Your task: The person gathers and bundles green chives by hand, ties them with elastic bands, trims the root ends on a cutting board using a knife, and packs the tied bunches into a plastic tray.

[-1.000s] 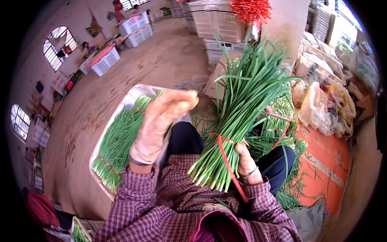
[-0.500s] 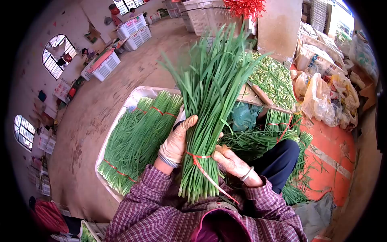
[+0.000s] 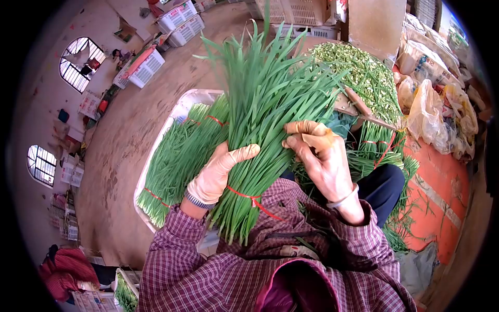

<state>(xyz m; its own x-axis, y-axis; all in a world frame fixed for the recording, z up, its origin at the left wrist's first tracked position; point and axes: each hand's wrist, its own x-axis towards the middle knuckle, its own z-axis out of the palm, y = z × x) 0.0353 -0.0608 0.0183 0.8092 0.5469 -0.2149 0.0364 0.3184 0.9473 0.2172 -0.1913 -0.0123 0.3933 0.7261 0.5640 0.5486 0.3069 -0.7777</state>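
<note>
A thick bunch of garlic chives (image 3: pixel 270 114) stands tilted in front of me, leaves up, cut ends down. A knotted red tie (image 3: pixel 253 199) circles it low down, one loose end hanging to the right. My left hand (image 3: pixel 215 176), gloved, is wrapped round the bunch above the tie, thumb across the front. At the bunch's right side, my right hand (image 3: pixel 326 164) has thumb and fingertips pinched together by the leaves; what they hold is too small to make out. Its glove looks torn at the fingers.
To the left, a white crate (image 3: pixel 201 95) holds tied chive bunches (image 3: pixel 179 153). At right are a wooden-handled knife (image 3: pixel 357 100), a heap of chopped pieces (image 3: pixel 358 67), more tied chives (image 3: pixel 377 143) and plastic bags (image 3: pixel 429 114). Another person's red sleeve (image 3: pixel 73 268) shows lower left.
My right hand has gone from beside the red tie up to the leaves. The bunch now leans more, its leaves tipped right and its cut ends shifted left. My view has turned slightly.
</note>
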